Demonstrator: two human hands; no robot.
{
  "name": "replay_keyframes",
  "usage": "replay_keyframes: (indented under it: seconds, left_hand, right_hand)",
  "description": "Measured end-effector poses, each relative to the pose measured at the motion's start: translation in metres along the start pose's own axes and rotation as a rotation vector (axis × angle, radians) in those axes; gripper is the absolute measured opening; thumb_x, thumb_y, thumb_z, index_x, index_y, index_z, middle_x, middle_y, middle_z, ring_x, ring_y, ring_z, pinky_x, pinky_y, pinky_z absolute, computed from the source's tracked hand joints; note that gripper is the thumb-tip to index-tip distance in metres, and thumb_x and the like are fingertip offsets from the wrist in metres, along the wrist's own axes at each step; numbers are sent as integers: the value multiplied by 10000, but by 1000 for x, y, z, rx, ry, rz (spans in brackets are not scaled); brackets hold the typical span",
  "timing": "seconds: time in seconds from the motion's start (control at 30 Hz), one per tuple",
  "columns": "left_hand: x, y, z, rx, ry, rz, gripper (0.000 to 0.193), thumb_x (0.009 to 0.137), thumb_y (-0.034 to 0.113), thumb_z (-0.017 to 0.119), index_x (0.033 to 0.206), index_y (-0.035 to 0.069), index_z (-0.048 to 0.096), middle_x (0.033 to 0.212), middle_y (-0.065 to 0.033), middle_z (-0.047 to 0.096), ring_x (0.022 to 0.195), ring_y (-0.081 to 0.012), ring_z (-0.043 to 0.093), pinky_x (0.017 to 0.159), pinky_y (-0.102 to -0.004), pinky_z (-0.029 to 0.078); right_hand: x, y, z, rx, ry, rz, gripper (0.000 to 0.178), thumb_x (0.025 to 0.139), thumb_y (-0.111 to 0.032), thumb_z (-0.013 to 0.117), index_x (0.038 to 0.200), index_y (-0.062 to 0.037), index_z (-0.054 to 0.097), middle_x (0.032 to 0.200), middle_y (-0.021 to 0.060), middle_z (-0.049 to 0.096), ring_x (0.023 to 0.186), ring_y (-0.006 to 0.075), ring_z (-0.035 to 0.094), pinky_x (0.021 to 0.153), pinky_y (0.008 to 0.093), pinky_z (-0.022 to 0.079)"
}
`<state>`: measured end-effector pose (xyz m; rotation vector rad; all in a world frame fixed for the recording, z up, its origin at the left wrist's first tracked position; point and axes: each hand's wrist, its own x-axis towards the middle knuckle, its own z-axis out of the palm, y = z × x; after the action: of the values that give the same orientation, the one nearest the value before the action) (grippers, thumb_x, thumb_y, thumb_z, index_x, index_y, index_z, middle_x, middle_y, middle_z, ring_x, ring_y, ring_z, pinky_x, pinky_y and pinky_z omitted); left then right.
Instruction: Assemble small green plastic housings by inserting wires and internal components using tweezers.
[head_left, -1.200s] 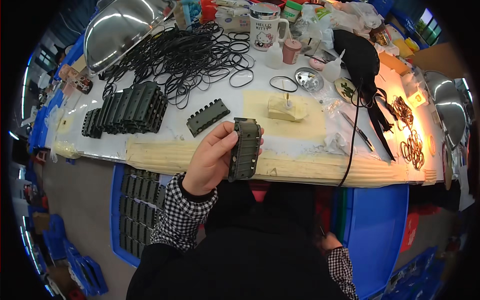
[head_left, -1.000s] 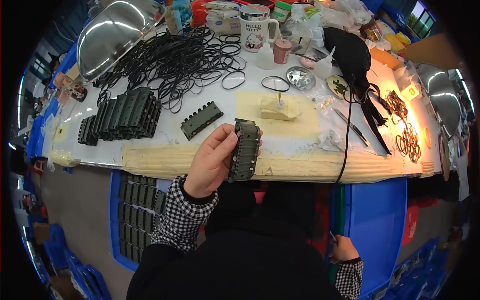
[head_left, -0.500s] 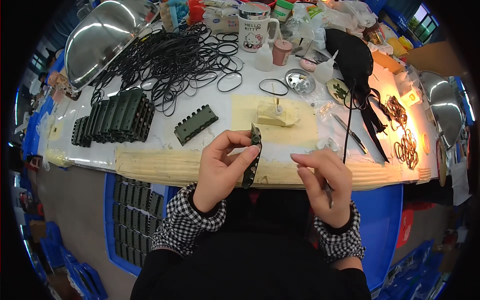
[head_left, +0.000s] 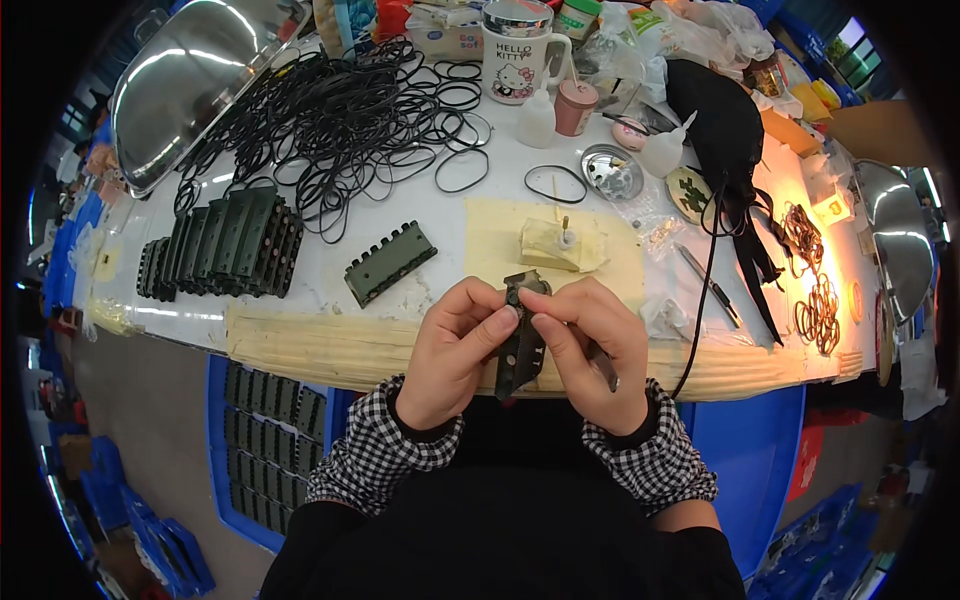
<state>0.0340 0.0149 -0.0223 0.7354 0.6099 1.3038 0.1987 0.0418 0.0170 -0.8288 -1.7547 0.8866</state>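
Between my hands, over the table's front edge, a dark green plastic part (head_left: 518, 365) with a toothed edge stands nearly upright. My left hand (head_left: 455, 350) grips it near its top, thumb and fingers closed. The fingertips of my right hand (head_left: 605, 355) are pinched together at the part's upper end; anything small between them is hidden. A slim metal tool (head_left: 606, 372) is tucked in the right palm, mostly covered. Just beyond my hands sits a yellowish taped block (head_left: 550, 250) with a small stick and white nub on top. One similar green part (head_left: 390, 262) lies to the left.
A stack of green parts (head_left: 235, 240) stands at the left, below a heap of black rubber bands (head_left: 330, 125). A mug (head_left: 515, 60), squeeze bottles, a metal dish (head_left: 611, 172) and a pen-like knife (head_left: 708, 285) lie beyond. A blue tray (head_left: 222, 470) of parts sits below.
My right hand has moved left from apart to meet the part at its upper end. The green part has turned to show more of its broad face.
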Motion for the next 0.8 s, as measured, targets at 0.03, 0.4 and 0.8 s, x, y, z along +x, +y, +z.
replay_keyframes:
  seconds: [0.03, 0.4, 0.8]
  left_hand:
    - [3, -1, -3, -71, -47, -39, 78, 963, 119, 544, 974, 46, 519, 1038, -111, 634, 979, -159, 612, 833, -285, 513]
    - [5, 8, 1, -226, -137, -107, 156, 1013, 211, 416, 1052, 64, 453, 1230, -208, 550, 1154, -321, 569, 970, -428, 499]
    - [6, 5, 4, -133, -135, -51, 360, 984, 255, 491, 1261, 26, 457, 1231, -171, 565, 1097, -303, 599, 980, -438, 485]
  right_hand:
    - [0, 2, -4, 13, 0, 12, 201, 824, 32, 665, 1015, -20, 693, 818, 32, 591, 533, 36, 437, 474, 189, 330]
    - [13, 13, -19, 462, -74, 454, 175, 887, -91, 655, 1012, 24, 612, 772, -12, 625, 565, -11, 498, 486, 150, 343]
    - [24, 7, -32, 735, -240, 563, 188, 894, -126, 654, 1006, -17, 550, 884, 24, 626, 710, 69, 615, 640, 188, 485]
